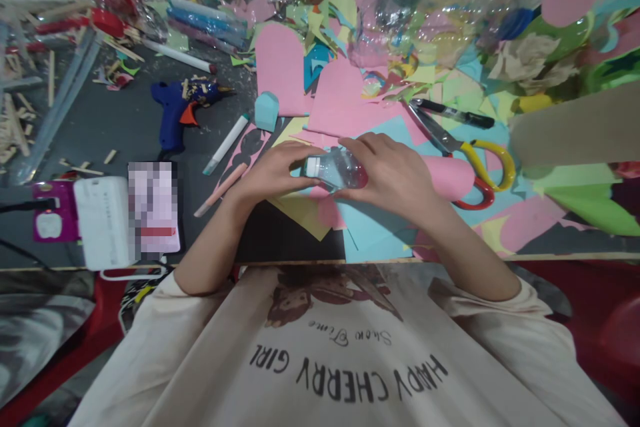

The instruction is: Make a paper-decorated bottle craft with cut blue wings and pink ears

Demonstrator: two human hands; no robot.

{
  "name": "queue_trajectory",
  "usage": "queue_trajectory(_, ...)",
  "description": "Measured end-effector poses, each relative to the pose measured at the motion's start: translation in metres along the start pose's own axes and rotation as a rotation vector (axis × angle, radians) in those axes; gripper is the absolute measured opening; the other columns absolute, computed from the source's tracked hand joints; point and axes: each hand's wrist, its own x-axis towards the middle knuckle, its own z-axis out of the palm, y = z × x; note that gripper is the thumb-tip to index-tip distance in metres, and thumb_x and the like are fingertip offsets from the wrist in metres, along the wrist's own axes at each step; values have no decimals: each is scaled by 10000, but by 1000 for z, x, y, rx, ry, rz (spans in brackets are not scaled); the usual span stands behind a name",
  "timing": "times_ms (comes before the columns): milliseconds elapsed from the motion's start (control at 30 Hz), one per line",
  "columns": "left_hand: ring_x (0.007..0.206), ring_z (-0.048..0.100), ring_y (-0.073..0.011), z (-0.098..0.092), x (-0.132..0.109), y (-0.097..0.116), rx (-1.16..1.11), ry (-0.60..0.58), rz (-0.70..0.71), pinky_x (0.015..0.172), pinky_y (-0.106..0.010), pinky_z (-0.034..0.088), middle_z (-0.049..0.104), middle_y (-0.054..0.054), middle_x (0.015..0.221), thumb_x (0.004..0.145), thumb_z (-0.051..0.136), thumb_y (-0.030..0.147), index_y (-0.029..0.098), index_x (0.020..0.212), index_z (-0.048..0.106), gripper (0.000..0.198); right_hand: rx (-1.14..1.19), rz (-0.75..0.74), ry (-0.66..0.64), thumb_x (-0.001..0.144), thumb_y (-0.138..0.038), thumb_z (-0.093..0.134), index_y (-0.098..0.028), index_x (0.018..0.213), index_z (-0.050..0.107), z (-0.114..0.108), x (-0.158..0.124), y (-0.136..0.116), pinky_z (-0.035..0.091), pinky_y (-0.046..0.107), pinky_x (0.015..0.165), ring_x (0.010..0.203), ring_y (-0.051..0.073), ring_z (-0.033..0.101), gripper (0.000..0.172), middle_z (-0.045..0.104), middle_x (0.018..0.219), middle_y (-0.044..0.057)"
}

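A small clear plastic bottle piece (340,169) lies on its side between my two hands, its narrow neck to the left. My left hand (280,172) pinches the neck end between thumb and fingers. Around the wider end curls my right hand (393,170), which hides part of it. Beneath them lie light blue paper (380,233) and a yellow sheet (307,217). A rolled pink paper (450,177) sits just right of my right hand. Left of my left hand are a peach marker (220,190) and a white marker (226,145).
Scissors (450,140) and a black marker (455,112) lie to the right. A blue glue gun (175,110) rests at the left, above a phone (155,207) and power bank (103,223). Pink cutouts (280,67), scraps and plastic bottles (390,27) crowd the back.
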Motion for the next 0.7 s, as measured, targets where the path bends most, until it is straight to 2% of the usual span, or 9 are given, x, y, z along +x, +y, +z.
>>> queue_trajectory(300,1114,650,-239,2,1,-1,4,15,-3,998,-353,473,726,-88,1176,775,667,632,228,1172,696,567,-1,12,-3,842,-719,491,-159,1342,511,-1,1,-2,372,333,660,911,287,590,751,666,1032,137)
queue_trajectory(533,1047,664,-234,1,2,3,21,6,-18,950,-354,490,740,-91,1092,769,650,666,211,1167,690,606,-7,-11,-6,884,-681,440,-163,1145,621,-2,1,-2,350,332,659,878,276,575,607,663,1001,135)
queue_trajectory(700,1109,646,-228,0,2,6,25,-15,-18,1003,-363,470,726,-78,1158,797,665,601,222,1157,683,523,1,-7,-21,884,-632,492,-159,1150,614,-1,1,-2,352,336,663,863,271,596,557,696,1016,132)
